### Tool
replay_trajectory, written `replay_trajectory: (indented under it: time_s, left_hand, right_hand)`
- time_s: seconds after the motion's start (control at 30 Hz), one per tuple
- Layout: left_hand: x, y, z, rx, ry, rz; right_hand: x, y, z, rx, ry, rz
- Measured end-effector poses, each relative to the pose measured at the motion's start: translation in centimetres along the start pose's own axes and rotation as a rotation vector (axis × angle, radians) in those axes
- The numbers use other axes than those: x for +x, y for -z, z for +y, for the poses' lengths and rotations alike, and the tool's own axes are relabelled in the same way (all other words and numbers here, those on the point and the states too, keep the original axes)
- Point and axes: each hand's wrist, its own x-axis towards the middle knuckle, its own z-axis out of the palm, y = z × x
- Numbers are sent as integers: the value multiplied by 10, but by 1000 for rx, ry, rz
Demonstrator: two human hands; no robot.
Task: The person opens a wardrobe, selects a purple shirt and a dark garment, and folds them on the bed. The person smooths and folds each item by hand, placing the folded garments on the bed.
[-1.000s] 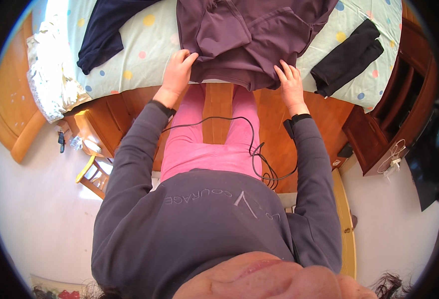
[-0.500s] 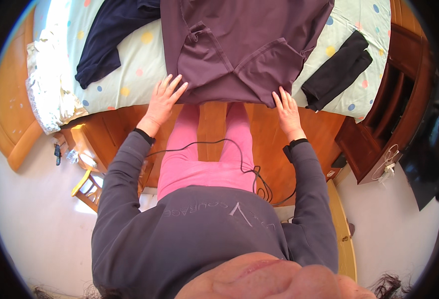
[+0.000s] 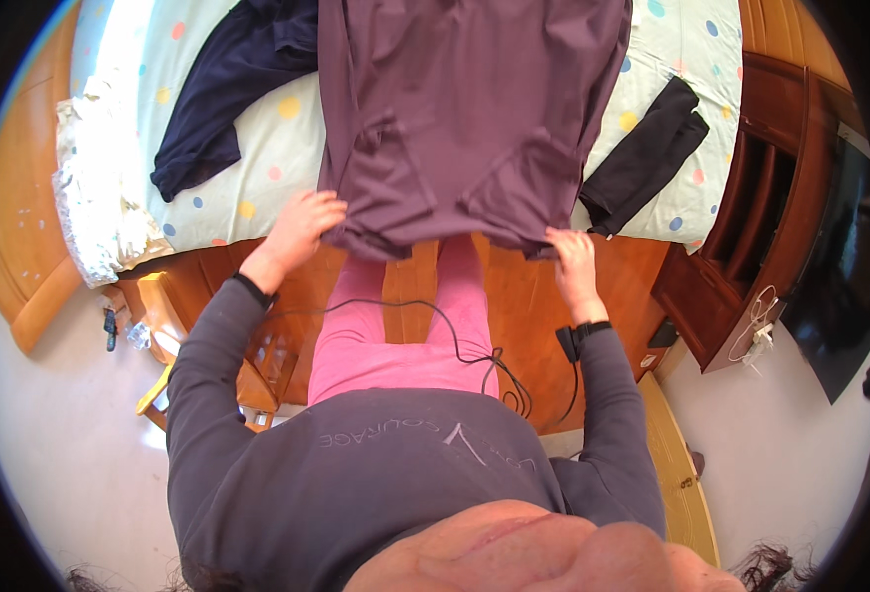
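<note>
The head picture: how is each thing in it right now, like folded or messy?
Purple garment: spread out, wrinkled, held at its near edge
Left grip: closed on that garment's left side
Right grip: closed on that garment's right side
Navy garment: loosely laid, partly cropped
Black garment: folded into a strip
Spotted sheet: spread out
Black cable: loosely looped
White cable: tangled

plum garment (image 3: 474,109), dotted sheet (image 3: 267,143)

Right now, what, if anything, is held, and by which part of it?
A dark purple fabric garment, by its near corners, in left hand and right hand.
</note>
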Motion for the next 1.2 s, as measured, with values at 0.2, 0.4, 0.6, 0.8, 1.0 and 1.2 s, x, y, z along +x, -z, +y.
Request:
replay_trajectory:
  time_s: [0.2,0.4,0.6,0.8,1.0,1.2]
  left_hand:
    - [-70,-3,52,-375,283,-178]
    - [-45,16,19,-782,618,13]
    - [95,91,-80,-1100,420,331]
    - [182,74,-98,-1054,768,558]
    - [183,30,-105,-455,768,768]
    - [175,9,-112,38,809,859]
  right_hand:
    - [-74,4,-30,250,-289,-335]
    - [-17,42,-8,857,-534,-165]
    - [170,117,77,863,-312,-4]
    - [249,87,135,811,-776,167]
    - [277,88,155,-42,-539,430]
    - [311,88,190,-274,-548,290]
